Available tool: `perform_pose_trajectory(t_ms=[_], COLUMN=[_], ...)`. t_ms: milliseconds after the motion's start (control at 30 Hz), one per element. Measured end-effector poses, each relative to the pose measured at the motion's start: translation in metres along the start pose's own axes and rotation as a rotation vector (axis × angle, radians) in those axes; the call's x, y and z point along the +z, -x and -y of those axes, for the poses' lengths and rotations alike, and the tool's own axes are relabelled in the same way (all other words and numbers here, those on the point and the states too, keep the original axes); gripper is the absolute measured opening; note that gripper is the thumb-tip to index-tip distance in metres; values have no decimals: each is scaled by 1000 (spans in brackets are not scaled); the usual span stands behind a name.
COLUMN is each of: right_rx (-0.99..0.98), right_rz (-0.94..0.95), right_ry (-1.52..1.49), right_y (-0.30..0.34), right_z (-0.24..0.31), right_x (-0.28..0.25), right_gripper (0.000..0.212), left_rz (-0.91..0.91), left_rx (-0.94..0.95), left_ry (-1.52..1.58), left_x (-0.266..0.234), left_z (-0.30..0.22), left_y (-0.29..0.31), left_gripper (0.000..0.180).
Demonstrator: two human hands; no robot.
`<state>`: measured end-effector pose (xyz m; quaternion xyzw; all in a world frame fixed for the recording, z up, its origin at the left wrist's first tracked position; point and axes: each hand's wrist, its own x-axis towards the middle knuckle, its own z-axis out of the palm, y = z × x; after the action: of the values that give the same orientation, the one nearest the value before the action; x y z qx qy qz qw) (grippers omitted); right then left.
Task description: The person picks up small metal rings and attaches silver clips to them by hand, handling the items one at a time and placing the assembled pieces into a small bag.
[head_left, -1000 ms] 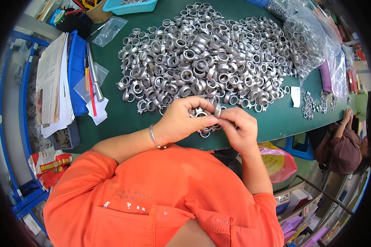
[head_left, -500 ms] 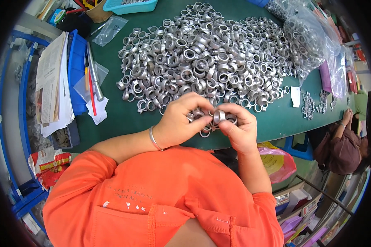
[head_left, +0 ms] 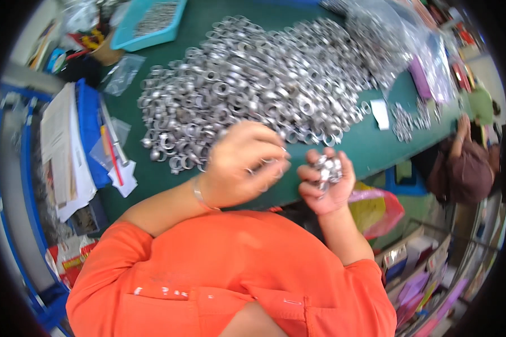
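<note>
A wide heap of silver metal rings [head_left: 247, 78], some with small lugs, covers the middle of the green table [head_left: 357, 154]. At the heap's near edge is my left hand [head_left: 239, 165], back upward and fingers curled, with a few rings showing under and between them; motion blurs it. My right hand [head_left: 333, 194] is turned palm up to the right of it, in front of the table's near edge. Its fingers curl around several shiny metal rings [head_left: 327, 170], whose exact shape is smeared. A gap separates the two hands.
A turquoise tray [head_left: 152, 28] of small parts stands at the back left. Papers [head_left: 62, 146], a blue bin [head_left: 90, 129] and a red pen [head_left: 117, 168] lie left. Clear bags [head_left: 379, 42], a white slip [head_left: 380, 114] and small metal piles [head_left: 402, 122] are right. Another person [head_left: 469, 168] sits far right.
My hands were together over a few rings at the table's near edge. Now they are apart, the right one turned palm up with rings in it. The whole view has shifted slightly.
</note>
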<state>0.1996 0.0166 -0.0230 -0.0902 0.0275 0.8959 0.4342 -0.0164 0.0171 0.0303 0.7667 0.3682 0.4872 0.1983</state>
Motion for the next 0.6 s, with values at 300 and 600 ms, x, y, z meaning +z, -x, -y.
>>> perform_pose_trajectory(t_ms=[300, 600], right_rx=[-800, -1095], right_rz=[-796, -1523], right_ry=[3, 1295], right_y=[177, 153], right_z=[94, 126], right_x=[-152, -189], right_gripper=[24, 34], left_rz=[-176, -215], left_rx=[-423, -433], left_ry=[310, 334], left_x=[-4, -14], left_z=[12, 13], left_y=[28, 27], left_gripper=[9, 11])
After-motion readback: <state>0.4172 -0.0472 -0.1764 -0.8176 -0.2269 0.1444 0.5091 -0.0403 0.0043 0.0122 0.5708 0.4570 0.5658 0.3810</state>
